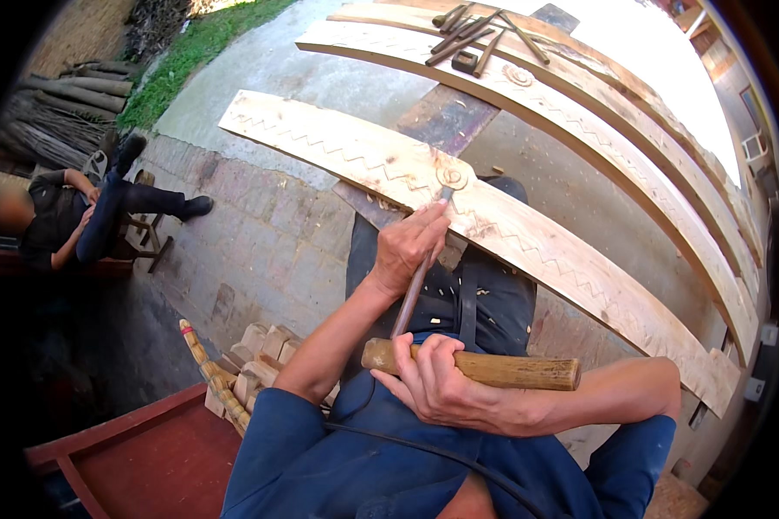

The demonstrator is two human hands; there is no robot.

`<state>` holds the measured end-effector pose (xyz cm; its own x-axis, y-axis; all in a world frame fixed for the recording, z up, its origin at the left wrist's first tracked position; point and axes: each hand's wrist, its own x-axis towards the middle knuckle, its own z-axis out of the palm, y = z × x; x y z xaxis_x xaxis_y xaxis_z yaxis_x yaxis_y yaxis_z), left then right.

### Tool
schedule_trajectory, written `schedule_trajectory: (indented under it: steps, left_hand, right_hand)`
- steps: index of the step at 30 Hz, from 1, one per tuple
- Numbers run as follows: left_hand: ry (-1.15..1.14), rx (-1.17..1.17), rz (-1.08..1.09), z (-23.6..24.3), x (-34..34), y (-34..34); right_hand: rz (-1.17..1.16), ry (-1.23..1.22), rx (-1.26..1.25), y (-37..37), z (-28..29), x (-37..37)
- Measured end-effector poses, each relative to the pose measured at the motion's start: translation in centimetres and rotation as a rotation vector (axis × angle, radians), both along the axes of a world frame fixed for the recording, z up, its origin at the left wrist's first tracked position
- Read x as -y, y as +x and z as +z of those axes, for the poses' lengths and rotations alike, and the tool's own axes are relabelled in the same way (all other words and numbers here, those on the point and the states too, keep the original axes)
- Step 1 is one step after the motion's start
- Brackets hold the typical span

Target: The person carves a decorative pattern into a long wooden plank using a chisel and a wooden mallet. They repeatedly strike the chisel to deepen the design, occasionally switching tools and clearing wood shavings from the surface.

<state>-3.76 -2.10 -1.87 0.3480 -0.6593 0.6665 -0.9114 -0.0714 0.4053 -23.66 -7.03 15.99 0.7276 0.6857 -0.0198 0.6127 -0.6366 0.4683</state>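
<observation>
My blue shirt [355,467] is nearest. Right hand [437,372] drawn in at my belly, fingers wrapped round a wooden mallet [519,369]. Left hand [411,251] reaching forward, closed on a chisel [413,294], tip at the carved flower [452,176] on the plank [320,138] above my legs [498,298].

Daylit paved floor [260,238], strip of green grass [186,60], red furniture [164,458]

left fingers [428,225]: chisel [412,298] at carved board [537,248]; right fingers [426,367]: wooden club [524,370]

My cylindrical yellow-brown wooden mallet [519,370] looks smooth; at twelve o'clock, the long pale wooden plank [504,221] looks matt.
</observation>
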Motion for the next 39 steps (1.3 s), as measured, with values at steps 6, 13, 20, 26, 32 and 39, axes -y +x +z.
schedule_trajectory:
  steps: [6,13,20,26,32,39]
  left_hand:
    - [-0.006,-0.002,-0.018,0.2,0.1,0.2]
    - [-0.024,-0.015,-0.006,-0.1,0.2,0.1]
    - [-0.013,-0.012,-0.010,0.0,0.2,0.1]
    - [-0.015,-0.004,-0.007,-0.2,0.2,0.2]
    - [0.000,0.010,0.019,-0.2,-0.1,0.0]
    - [-0.033,0.019,-0.002,-0.4,0.9,-0.1]
  right_hand:
    - [0.175,0.150,0.097,0.0,0.4,-0.4]
    - [0.020,-0.076,0.028,-0.7,1.0,-0.8]
    - [0.026,0.047,-0.002,-0.3,0.3,-0.3]
    - [0.122,0.047,0.060,-0.3,0.9,-0.2]
    - [0.003,-0.102,-0.010,-0.3,0.9,-0.5]
    - [0.020,-0.055,0.005,-0.4,1.3,-0.6]
